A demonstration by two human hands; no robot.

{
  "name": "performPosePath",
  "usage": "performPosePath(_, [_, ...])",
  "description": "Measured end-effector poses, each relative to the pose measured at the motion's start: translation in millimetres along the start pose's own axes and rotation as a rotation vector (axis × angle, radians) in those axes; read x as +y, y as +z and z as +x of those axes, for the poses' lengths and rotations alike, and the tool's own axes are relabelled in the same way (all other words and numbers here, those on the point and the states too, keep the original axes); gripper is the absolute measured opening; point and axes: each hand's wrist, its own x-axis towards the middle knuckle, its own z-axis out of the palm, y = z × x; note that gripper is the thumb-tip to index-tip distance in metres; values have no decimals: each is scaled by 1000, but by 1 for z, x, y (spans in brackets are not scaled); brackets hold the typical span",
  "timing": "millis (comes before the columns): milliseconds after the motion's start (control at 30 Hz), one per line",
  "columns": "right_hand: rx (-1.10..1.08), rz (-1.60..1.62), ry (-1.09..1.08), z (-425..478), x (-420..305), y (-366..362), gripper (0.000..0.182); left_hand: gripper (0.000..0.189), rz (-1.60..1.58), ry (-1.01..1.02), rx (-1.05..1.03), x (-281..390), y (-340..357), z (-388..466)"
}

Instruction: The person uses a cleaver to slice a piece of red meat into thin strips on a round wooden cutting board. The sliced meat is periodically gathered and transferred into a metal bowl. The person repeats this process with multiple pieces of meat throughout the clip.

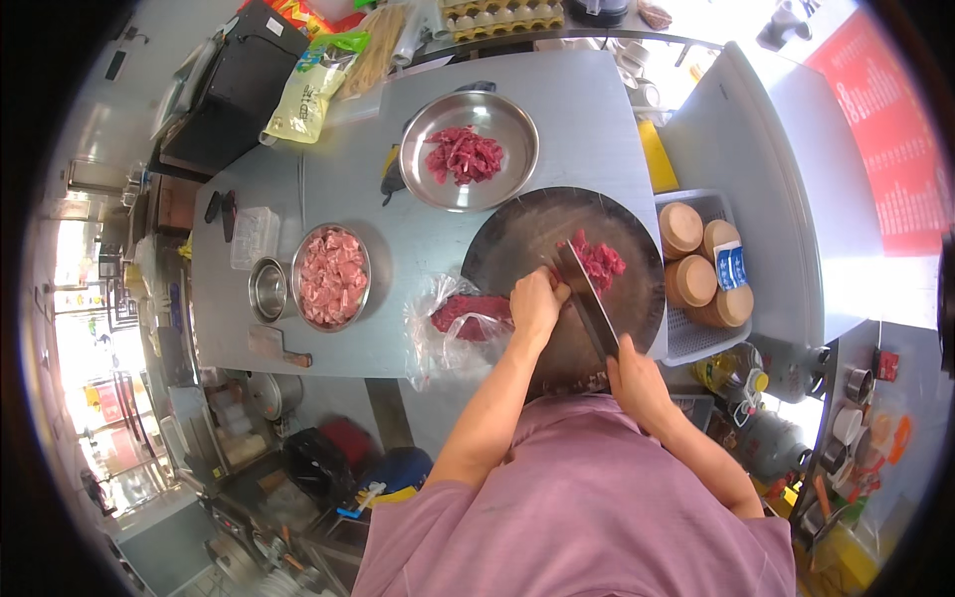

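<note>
My right hand [638, 380] grips the handle of a cleaver [591, 302], its blade standing on edge over a round, dark chopping block [515, 231]. Against the blade's left side, the curled fingers of my left hand [536, 302] hold a piece of red meat, mostly hidden by the fingers. A small heap of cut red meat [600, 261] lies on the block, right of the blade. At the block's left edge, a larger chunk of red meat [470, 315] rests in a clear plastic bag [427, 328]. Beyond the block, a steel bowl [515, 160] contains sliced red meat [464, 154].
Left on the metal table [358, 179] are a bowl of pale pink meat pieces [333, 277], small nested steel bowls [268, 287], a second cleaver [277, 346] and a clear plastic box [255, 237]. A grey basket [697, 349] of round wooden-looking containers [690, 280] adjoins the block's right side.
</note>
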Motion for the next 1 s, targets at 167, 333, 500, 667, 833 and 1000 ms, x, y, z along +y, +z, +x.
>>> performPosePath(167, [10,-22,-11,10,-2,10,22,19,22,-22,-37,1,-1,2])
performPosePath(333, [196,-36,-149,92,-18,20,21,20,-14,-24,-62,0,-2,3])
performPosePath(500, [133,0,-172,45,-5,15,20,19,-2,-24,-22,-2,-3,3])
performPosePath(667, [18,-3,-72,-8,8,10,19,18,16,0,-35,-5,-6,5])
performPosePath(833, [158,-12,-62,54,-25,32,19,19,-1,-37,-85,-5,-7,7])
performPosePath(1000, [305,48,-95,70,-21,27,19,20,20,-23,-95,-1,-13,2])
